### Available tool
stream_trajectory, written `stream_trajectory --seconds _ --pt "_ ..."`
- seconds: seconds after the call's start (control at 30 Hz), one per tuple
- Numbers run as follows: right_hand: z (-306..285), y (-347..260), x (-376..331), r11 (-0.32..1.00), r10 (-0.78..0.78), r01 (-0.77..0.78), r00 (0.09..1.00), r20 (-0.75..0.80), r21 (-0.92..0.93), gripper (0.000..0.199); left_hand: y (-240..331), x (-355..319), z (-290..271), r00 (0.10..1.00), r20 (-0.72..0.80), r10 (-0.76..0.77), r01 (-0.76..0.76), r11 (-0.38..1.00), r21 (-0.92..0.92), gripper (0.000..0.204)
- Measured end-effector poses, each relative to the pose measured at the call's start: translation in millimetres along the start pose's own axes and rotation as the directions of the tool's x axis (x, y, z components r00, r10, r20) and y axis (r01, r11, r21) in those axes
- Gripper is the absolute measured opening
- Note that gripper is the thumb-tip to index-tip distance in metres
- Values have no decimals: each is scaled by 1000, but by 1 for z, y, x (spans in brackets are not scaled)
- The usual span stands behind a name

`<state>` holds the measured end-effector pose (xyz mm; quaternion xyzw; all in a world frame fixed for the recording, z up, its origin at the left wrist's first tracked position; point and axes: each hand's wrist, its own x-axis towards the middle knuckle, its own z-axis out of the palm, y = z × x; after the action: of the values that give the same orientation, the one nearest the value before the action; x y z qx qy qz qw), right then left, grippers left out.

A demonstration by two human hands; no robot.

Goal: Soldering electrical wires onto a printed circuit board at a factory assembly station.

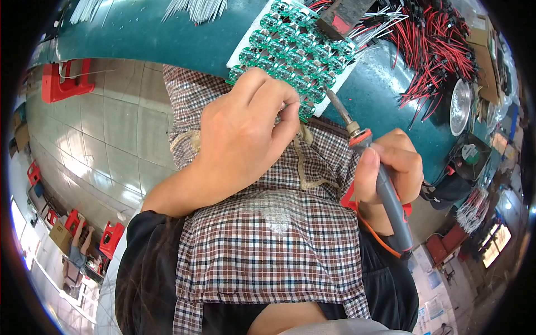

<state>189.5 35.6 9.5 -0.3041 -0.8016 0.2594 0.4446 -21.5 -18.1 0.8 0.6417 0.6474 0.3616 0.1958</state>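
My right hand (393,164) grips a grey and orange soldering iron (385,190) like a pen. Its tip points up and left, close to the lower right part of a panel of round green circuit boards (296,47). The boards lie in rows on a white sheet (245,47) at the table's near edge. My left hand (245,123) is at the near end of the panel, thumb and fingers pinched together. Whatever the pinch holds, if anything, is hidden behind the fingers.
On the teal table (139,36) lie white wires (195,8) at the far left and a heap of red and black wires (430,44) at the right. A dark block (343,17) sits at the panel's far side. A metal dish (460,106) stands at the right edge.
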Motion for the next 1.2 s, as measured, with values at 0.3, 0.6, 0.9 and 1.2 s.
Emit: stream_trajectory --seconds 0.3,0.6,0.9,1.2 --pt "7 5 -3 999 -31 31 999 10 -17 22 0 -1 2 1000 -16 5 -5 999 33 18" --pt "1 -6 -9 1000 -19 19 1000 -6 -20 22 -1 -1 2 999 -36 35 -34 999 18 17" --pt "8 -7 -9 1000 -15 16 999 47 -18 22 -5 -4 4 998 -46 34 -34 999 8 13" --pt "8 -6 -5 999 -45 44 996 75 13 17 -3 -5 7 999 -43 30 -27 998 57 12"
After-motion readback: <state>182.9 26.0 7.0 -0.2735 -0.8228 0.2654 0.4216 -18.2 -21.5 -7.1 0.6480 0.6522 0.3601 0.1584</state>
